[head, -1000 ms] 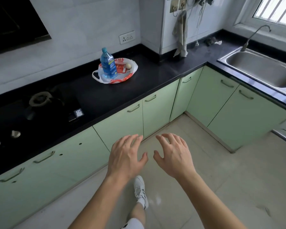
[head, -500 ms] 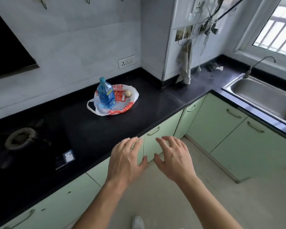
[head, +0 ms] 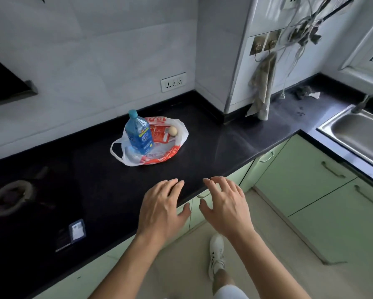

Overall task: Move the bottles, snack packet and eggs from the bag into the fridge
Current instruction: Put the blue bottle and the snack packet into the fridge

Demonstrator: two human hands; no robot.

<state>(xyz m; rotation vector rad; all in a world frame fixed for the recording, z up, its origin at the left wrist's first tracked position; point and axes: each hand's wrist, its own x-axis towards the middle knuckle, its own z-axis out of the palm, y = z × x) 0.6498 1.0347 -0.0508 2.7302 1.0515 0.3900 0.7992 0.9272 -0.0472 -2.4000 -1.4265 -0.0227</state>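
A white and red plastic bag (head: 168, 155) lies open on the black counter (head: 213, 145). In it stands a blue bottle (head: 139, 134) with a teal cap. Behind the bottle lies a red snack packet (head: 160, 133), and one pale egg (head: 172, 130) rests beside the packet. A second, clear bottle (head: 133, 156) seems to lie in the bag's front. My left hand (head: 160, 209) and my right hand (head: 226, 207) hover at the counter's front edge, fingers spread, holding nothing, well short of the bag. No fridge is in view.
A gas hob (head: 10, 198) sits at the counter's left, with a small dark card (head: 76, 231) near its front. A steel sink (head: 358, 134) is at the right. A cloth (head: 262, 87) hangs from wall hooks. Green cabinets (head: 306, 175) run below the counter.
I have stepped closer to the counter. Both open hands have moved forward from over the floor to the counter's front edge, and the bag looks nearer.
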